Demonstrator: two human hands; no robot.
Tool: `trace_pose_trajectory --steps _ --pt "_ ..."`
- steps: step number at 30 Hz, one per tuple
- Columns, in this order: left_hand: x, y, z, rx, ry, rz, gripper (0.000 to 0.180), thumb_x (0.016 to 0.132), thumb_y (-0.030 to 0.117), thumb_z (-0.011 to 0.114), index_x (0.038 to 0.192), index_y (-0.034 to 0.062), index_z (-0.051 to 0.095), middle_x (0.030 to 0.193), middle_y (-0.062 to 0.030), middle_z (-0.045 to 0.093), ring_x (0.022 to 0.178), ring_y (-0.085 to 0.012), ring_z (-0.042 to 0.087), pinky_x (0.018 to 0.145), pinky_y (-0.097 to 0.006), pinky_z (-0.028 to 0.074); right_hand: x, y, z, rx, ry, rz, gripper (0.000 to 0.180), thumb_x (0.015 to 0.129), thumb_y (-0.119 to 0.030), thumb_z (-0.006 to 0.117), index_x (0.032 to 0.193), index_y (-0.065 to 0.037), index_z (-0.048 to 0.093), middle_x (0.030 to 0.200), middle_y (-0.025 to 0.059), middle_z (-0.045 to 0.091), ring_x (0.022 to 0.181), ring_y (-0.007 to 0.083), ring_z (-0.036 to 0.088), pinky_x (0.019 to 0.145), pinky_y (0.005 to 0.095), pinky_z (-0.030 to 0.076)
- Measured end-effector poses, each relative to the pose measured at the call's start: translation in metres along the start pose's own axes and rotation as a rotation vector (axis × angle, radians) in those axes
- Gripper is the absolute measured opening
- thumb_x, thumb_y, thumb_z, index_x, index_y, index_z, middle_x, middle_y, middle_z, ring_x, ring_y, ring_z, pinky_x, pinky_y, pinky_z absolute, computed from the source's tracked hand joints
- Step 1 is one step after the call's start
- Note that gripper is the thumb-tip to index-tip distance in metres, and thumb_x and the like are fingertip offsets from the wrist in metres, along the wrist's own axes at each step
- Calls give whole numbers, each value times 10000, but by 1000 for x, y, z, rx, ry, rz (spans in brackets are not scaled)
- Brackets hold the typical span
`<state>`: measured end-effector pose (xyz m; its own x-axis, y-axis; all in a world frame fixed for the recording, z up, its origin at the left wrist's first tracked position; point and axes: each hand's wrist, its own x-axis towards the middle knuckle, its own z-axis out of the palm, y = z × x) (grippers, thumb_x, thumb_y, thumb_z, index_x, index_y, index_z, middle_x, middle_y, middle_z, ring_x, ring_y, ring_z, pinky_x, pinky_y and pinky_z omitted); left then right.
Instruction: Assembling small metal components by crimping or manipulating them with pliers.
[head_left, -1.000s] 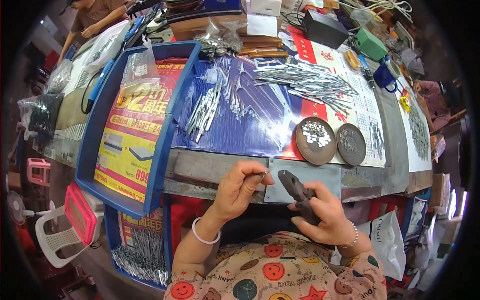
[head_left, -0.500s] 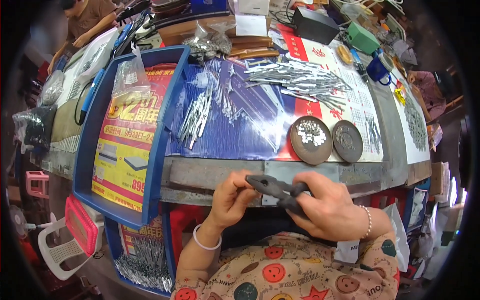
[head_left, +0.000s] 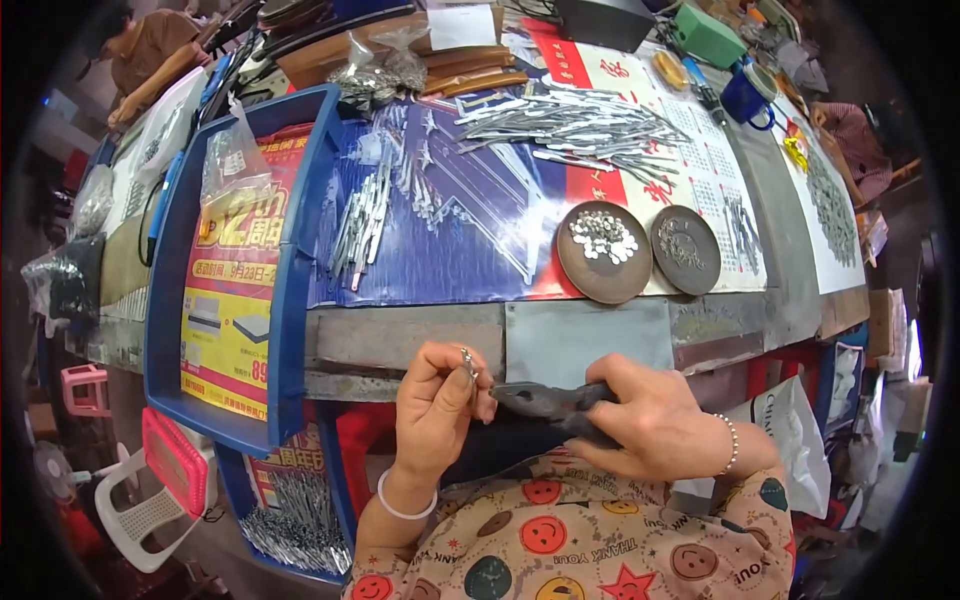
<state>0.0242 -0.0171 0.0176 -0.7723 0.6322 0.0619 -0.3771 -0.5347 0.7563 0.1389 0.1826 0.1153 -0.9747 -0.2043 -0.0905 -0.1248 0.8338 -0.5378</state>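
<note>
My left hand [head_left: 432,415] is closed in a pinch on a small silvery metal piece [head_left: 467,360], which sticks up between thumb and fingertips. My right hand [head_left: 652,415] grips dark pliers [head_left: 535,400] by the handles. Their jaws point left, with the tip close to my left fingers; whether they touch is hard to tell. Beyond my hands lies a grey plate [head_left: 590,342] at the table edge. Past it stand a brown round dish [head_left: 598,287] with silver discs [head_left: 604,238] and a second brown dish [head_left: 703,278] with tiny metal bits.
Flat silvery strips [head_left: 590,125] lie heaped at the back, with a smaller bunch [head_left: 365,215] at left. A blue tray [head_left: 290,330] borders the left side; a lower blue tray [head_left: 345,500] holds many strips. At right stand a blue mug [head_left: 745,97] and a plastic bag [head_left: 795,440].
My left hand has turned upward and shifted left, bringing the small metal piece into sight. The pliers have swung nearly level, their jaws lower than before. The whole view has shifted slightly.
</note>
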Motion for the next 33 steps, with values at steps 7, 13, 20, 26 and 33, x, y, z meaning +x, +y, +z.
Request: trace_pose_trajectory --steps 7,13,20,26,33 --pt "-14 2 16 -36 132 -276 121 1018 161 513 1026 41 506 904 -62 558 589 -96 532 506 -217 418 -16 13 14 -75 0 -32 318 725 -313 774 883 -53 681 972 117 471 870 256 517 645 353 484" --pt "-16 1 24 48 130 -305 129 1012 164 525 1026 36 520 841 -40 556 573 -101 544 494 -214 413 -25 17 16 -118 24 -51 311 692 -311 784 850 -72 664 932 107 440 835 243 491 633 341 455" --pt "-16 1 30 132 126 -338 116 1006 135 528 1015 19 523 727 -22 550 557 -105 546 497 -217 426 -31 20 17 -133 33 -48 296 687 -307 785 805 -80 635 929 101 438 834 244 488 636 341 442" --pt "-13 -1 29 203 118 -362 102 997 114 541 999 13 526 699 -26 547 561 -102 546 502 -216 428 -31 22 21 -190 49 -52 268 696 -295 774 778 -91 620 912 98 434 803 232 489 613 339 435" --pt "-12 -4 28 342 102 -308 111 1002 122 537 986 13 527 717 -28 546 571 -90 540 508 -208 418 -23 37 13 633 -397 95 453 833 -429 698 971 2 668 905 171 466 817 334 584 634 419 471"
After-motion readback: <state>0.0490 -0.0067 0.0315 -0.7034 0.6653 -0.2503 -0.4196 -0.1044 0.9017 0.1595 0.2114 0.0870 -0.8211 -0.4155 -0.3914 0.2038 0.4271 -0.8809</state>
